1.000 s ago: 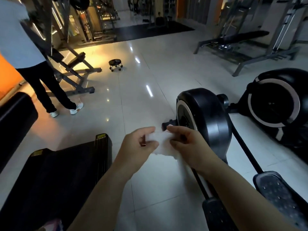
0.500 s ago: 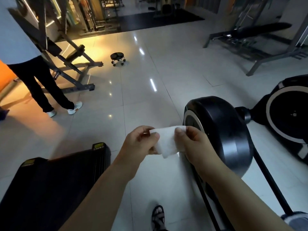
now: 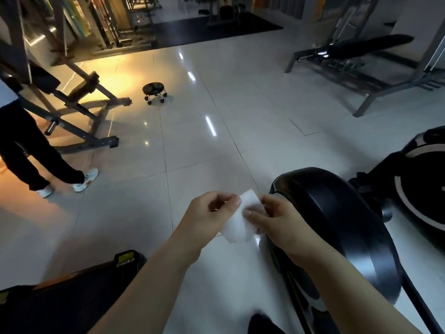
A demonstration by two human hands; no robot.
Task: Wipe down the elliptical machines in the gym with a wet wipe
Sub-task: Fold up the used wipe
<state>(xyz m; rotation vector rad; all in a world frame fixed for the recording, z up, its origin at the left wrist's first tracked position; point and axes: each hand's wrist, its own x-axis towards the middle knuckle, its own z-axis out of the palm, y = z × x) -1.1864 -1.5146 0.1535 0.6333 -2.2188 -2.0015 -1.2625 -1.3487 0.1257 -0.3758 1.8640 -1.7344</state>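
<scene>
Pinching the wet wipe from both sides, lower centre of the frame: left hand curled on its upper left edge, right hand closed by thumb and fingers on its right edge. Hanging limp between them, long axis roughly top to bottom. Just to the right, behind the right hand, the elliptical's black flywheel housing; closest to the right hand, so likely wiped from that side.
</scene>
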